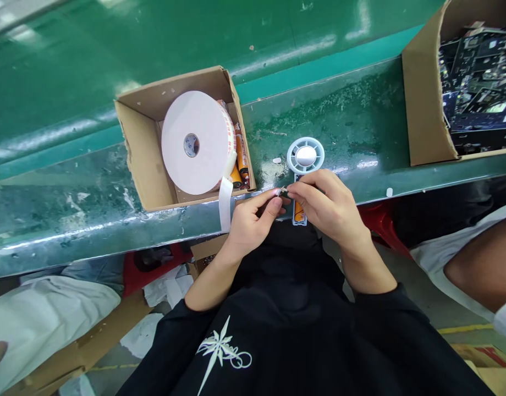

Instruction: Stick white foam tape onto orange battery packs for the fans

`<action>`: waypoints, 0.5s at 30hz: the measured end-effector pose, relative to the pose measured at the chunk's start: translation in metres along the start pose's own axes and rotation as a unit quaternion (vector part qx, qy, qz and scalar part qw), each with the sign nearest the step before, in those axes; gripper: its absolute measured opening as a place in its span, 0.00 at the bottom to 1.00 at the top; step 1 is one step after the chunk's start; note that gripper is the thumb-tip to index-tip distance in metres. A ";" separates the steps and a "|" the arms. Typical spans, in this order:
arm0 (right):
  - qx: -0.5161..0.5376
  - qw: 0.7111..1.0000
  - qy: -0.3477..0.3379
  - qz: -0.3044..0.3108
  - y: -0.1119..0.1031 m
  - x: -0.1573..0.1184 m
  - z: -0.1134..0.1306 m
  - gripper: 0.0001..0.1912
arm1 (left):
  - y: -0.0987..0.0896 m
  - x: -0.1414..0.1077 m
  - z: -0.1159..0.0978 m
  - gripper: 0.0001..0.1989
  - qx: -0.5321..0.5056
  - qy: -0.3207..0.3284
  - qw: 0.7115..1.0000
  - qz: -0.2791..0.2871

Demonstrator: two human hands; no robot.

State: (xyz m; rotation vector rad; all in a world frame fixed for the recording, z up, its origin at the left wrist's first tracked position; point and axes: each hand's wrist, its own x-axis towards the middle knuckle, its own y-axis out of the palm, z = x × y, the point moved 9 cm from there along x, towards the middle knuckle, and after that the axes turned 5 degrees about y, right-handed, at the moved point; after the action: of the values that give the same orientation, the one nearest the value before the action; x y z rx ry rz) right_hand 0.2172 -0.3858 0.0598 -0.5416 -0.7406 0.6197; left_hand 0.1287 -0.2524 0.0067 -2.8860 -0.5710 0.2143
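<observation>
My left hand (253, 221) is closed in a pinch at the bench's front edge. Its thumb and forefinger grip a small metallic-looking piece (281, 191), too small to name. From the other side, my right hand (329, 202) pinches at the same spot with thumb and forefinger; what lies between those fingertips is hidden. Just behind my right hand is a light-blue handheld fan casing (293, 159) with a round ring head and a silver disc (306, 156) in its middle. An orange battery (299, 212) shows in its handle, partly covered by my fingers.
A cardboard box (143, 159) at left holds a large white tape roll (195, 176), its loose end hanging out, and orange batteries (241, 157). Another box (426, 121) at right holds dark circuit boards (476, 99). Small white pieces (389, 192) lie on the green bench (71, 220). People sit on both sides.
</observation>
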 end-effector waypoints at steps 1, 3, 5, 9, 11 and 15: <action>-0.007 1.000 -0.006 -0.003 0.000 0.001 0.002 0.10 | 0.000 0.000 0.000 0.22 -0.002 0.000 1.000 0.002; -0.014 1.000 -0.016 -0.012 -0.001 0.002 0.004 0.08 | 0.001 0.000 0.002 0.22 -0.018 -0.006 1.000 0.003; -0.016 0.999 -0.021 -0.019 -0.002 0.003 0.005 0.07 | 0.001 -0.001 0.005 0.22 -0.039 -0.015 0.999 0.002; -0.030 0.999 -0.026 -0.010 0.001 0.003 0.006 0.07 | 0.002 -0.001 0.010 0.23 -0.073 -0.041 0.996 0.004; -0.034 0.999 -0.024 -0.012 0.002 0.003 0.006 0.07 | 0.002 0.000 0.012 0.24 -0.088 -0.058 0.994 0.007; -0.046 0.999 -0.011 -0.020 0.003 0.002 0.005 0.06 | 0.004 0.001 0.013 0.27 -0.127 -0.097 0.987 0.020</action>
State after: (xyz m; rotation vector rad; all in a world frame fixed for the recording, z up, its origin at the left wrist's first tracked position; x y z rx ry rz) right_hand 0.2134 -0.3812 0.0623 -0.6037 -0.8018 0.5565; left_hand 0.1288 -0.2538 -0.0073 -3.1466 -0.6137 0.4641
